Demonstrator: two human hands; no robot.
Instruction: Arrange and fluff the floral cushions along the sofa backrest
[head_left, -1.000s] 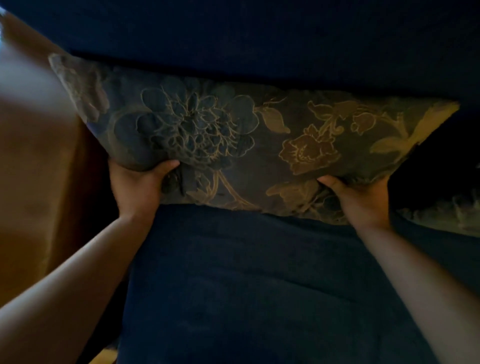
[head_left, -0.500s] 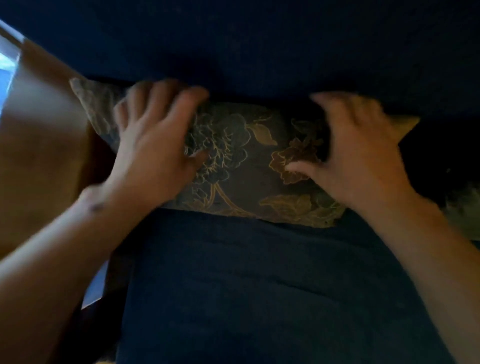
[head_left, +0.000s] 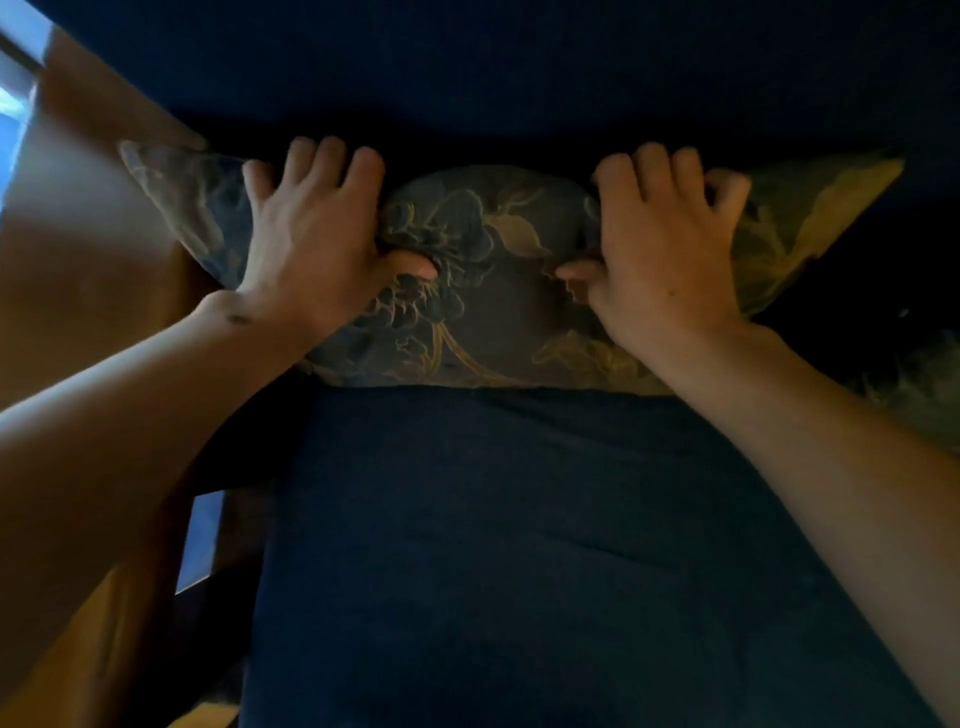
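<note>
A dark floral cushion (head_left: 498, 291) with gold and blue flowers leans against the navy sofa backrest (head_left: 519, 67), standing on the seat (head_left: 519, 545). My left hand (head_left: 311, 244) grips its left half, fingers curled over the top edge and thumb pressed into the front. My right hand (head_left: 660, 254) grips the right half the same way. The fabric bulges between my hands, and the two top corners stick out to either side.
A wooden armrest (head_left: 88, 249) runs along the left of the sofa, with a bright window strip at the top left corner. Part of a second floral cushion (head_left: 919, 395) shows at the right edge.
My hands let go of the cushion's bottom edge and moved up over its front. They now squeeze its top, so the middle bulges.
</note>
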